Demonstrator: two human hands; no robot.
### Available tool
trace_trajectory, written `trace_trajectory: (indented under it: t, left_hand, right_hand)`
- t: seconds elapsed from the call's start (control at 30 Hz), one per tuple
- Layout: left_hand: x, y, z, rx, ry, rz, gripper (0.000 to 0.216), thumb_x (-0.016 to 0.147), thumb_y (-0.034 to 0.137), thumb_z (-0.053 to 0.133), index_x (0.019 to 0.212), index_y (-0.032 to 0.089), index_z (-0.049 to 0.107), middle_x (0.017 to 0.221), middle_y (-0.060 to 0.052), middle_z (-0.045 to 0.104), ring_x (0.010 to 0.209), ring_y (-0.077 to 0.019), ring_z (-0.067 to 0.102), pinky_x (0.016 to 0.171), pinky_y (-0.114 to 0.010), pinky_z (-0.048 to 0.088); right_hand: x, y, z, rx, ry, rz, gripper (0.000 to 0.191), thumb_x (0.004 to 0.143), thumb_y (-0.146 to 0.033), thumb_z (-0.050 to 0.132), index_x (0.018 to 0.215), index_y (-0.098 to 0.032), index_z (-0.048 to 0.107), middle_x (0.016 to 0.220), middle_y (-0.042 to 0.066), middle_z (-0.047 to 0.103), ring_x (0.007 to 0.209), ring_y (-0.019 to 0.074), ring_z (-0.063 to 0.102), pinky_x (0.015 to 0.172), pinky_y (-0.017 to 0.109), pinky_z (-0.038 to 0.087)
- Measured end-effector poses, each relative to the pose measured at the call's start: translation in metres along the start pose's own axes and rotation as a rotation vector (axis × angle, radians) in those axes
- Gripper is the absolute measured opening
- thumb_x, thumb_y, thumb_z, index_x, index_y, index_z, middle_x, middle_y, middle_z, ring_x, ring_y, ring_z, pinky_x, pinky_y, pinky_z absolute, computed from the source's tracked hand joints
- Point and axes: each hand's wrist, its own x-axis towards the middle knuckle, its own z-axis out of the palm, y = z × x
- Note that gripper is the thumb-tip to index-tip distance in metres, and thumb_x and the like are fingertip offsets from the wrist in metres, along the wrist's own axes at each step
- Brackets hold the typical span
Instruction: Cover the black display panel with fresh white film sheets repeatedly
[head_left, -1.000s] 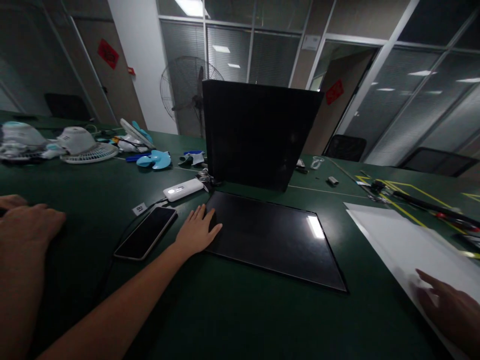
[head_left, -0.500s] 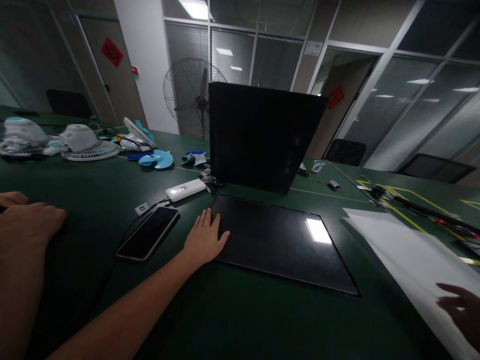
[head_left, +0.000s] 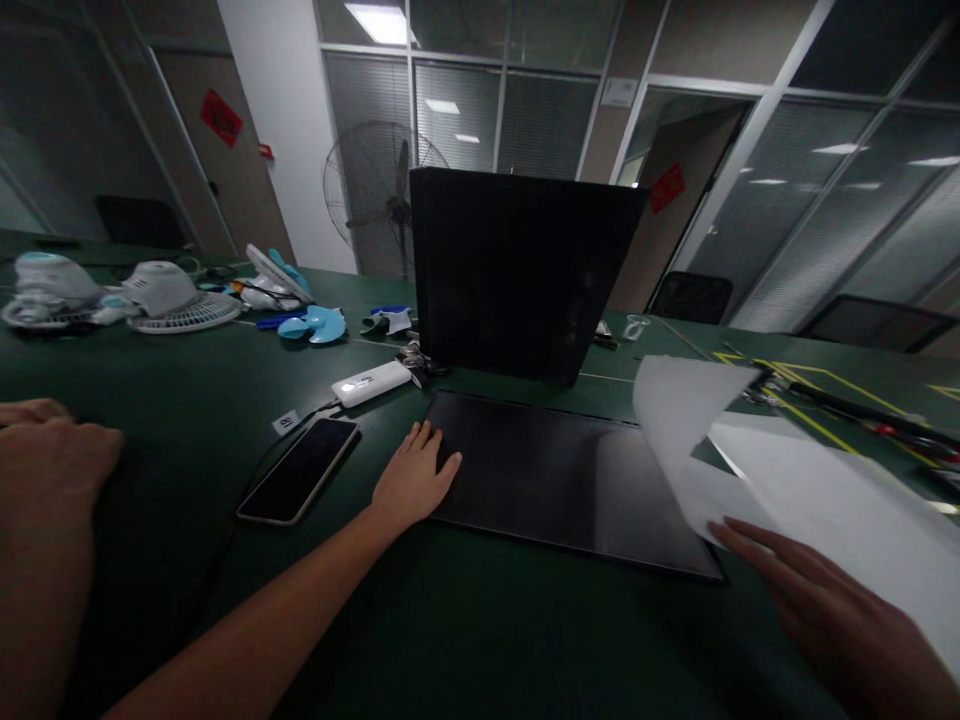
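Observation:
A thin, glossy black screen panel [head_left: 525, 480] lies flat on the green table. My left hand [head_left: 411, 478] rests palm down on its left edge, fingers spread. At the right, my right hand [head_left: 817, 590] has hold of the near edge of a white sheet [head_left: 694, 425]. That sheet is lifted and curled, its left part overhanging the panel's right end. My right thumb is hidden. More white sheets [head_left: 847, 510] lie flat beneath it on the table.
Behind the panel stands a large black box-like object [head_left: 525, 275]. To the left are a smartphone [head_left: 300, 470], a white power bank [head_left: 371, 384] with a cable, and another person's hand [head_left: 56, 450]. Fan parts [head_left: 187, 300] and a blue fan blade [head_left: 315, 325] sit farther back.
My right hand has moved left and raised the top white sheet, bending it over the panel's right end. My left hand stays on the panel.

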Motion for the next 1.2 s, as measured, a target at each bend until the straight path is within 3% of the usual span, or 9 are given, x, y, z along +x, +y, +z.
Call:
trace_trajectory:
  t: [0.1, 0.27, 0.43, 0.7, 0.8, 0.9, 0.97, 1.07, 1.2]
  left_hand:
    - [0.001, 0.0, -0.006, -0.161, 0.031, -0.032, 0.074, 0.103, 0.059, 0.026, 0.146, 0.006, 0.055, 0.16, -0.018, 0.043, 0.153, -0.0307, 0.032, 0.125, -0.046, 0.027]
    - [0.004, -0.01, -0.016, -0.363, 0.148, -0.042, 0.068, 0.103, 0.059, 0.025, 0.132, 0.014, 0.068, 0.142, -0.013, 0.064, 0.137, -0.0296, 0.055, 0.117, -0.044, 0.039]
    - [0.016, -0.029, -0.019, -0.528, 0.191, -0.001, 0.065, 0.098, 0.064, 0.038, 0.127, 0.015, 0.07, 0.135, -0.012, 0.069, 0.127, -0.0311, 0.062, 0.109, -0.042, 0.046]
    - [0.03, -0.051, -0.022, -0.734, 0.004, -0.004, 0.069, 0.09, 0.073, 0.053, 0.124, 0.017, 0.073, 0.136, -0.011, 0.069, 0.125, -0.034, 0.063, 0.109, -0.048, 0.047]
    - [0.033, -0.055, -0.024, -0.713, -0.014, 0.009, 0.067, 0.092, 0.074, 0.047, 0.119, 0.021, 0.076, 0.137, -0.008, 0.068, 0.131, -0.0333, 0.059, 0.113, -0.048, 0.044]
    - [0.035, -0.055, -0.026, -0.707, -0.007, -0.014, 0.075, 0.097, 0.073, 0.03, 0.118, 0.019, 0.078, 0.136, -0.009, 0.069, 0.129, -0.0329, 0.061, 0.112, -0.049, 0.045]
    - [0.035, -0.053, -0.027, -0.648, -0.023, -0.044, 0.076, 0.097, 0.072, 0.028, 0.119, 0.018, 0.077, 0.135, -0.01, 0.07, 0.121, -0.0333, 0.065, 0.111, -0.051, 0.046]
    - [0.033, -0.05, -0.028, -0.437, -0.023, 0.007, 0.066, 0.094, 0.07, 0.044, 0.125, 0.02, 0.074, 0.137, -0.009, 0.068, 0.124, -0.0344, 0.063, 0.113, -0.053, 0.043]
    - [0.031, -0.048, -0.024, -0.165, -0.063, 0.234, 0.058, 0.092, 0.065, 0.056, 0.136, 0.029, 0.067, 0.158, -0.006, 0.049, 0.145, -0.034, 0.044, 0.121, -0.055, 0.032]
  right_hand:
    - [0.039, -0.044, 0.008, -0.03, -0.024, -0.18, 0.075, 0.088, -0.011, 0.041, 0.157, -0.04, 0.042, 0.153, 0.001, 0.052, 0.128, 0.0272, 0.061, 0.098, 0.047, 0.06]
    - [0.095, -0.096, 0.021, 0.045, -0.151, -0.33, 0.074, 0.087, -0.004, 0.044, 0.152, -0.04, 0.049, 0.158, 0.001, 0.045, 0.14, 0.0306, 0.048, 0.105, 0.054, 0.053]
    - [0.118, -0.13, 0.013, 0.189, -0.24, -0.382, 0.058, 0.097, -0.015, 0.047, 0.15, -0.037, 0.052, 0.152, 0.003, 0.053, 0.137, 0.03, 0.052, 0.106, 0.055, 0.053]
    - [0.121, -0.135, 0.006, 0.386, -0.28, -0.377, 0.05, 0.102, -0.045, 0.049, 0.152, -0.04, 0.049, 0.159, 0.002, 0.044, 0.143, 0.0285, 0.045, 0.111, 0.056, 0.046]
    - [0.123, -0.109, 0.008, 0.393, -0.201, -0.311, 0.053, 0.102, -0.047, 0.047, 0.155, -0.038, 0.045, 0.161, 0.003, 0.041, 0.144, 0.0268, 0.044, 0.114, 0.053, 0.044]
    - [0.127, -0.051, 0.016, 0.237, -0.071, -0.116, 0.055, 0.102, -0.05, 0.042, 0.153, -0.031, 0.049, 0.158, 0.007, 0.047, 0.145, 0.0291, 0.041, 0.118, 0.057, 0.036]
    - [0.125, -0.001, 0.028, 0.072, -0.074, 0.116, 0.061, 0.103, -0.054, 0.032, 0.15, -0.02, 0.052, 0.153, 0.015, 0.051, 0.145, 0.0329, 0.041, 0.118, 0.057, 0.034]
    - [0.107, 0.071, 0.054, -0.113, -0.159, 0.503, 0.084, 0.099, -0.065, 0.016, 0.153, -0.007, 0.045, 0.151, 0.029, 0.046, 0.143, 0.0432, 0.038, 0.111, 0.063, 0.036]
    - [0.073, 0.134, 0.092, -0.079, -0.34, 0.974, 0.115, 0.08, -0.092, 0.013, 0.154, -0.009, 0.043, 0.156, 0.034, 0.034, 0.142, 0.056, 0.029, 0.101, 0.077, 0.031]
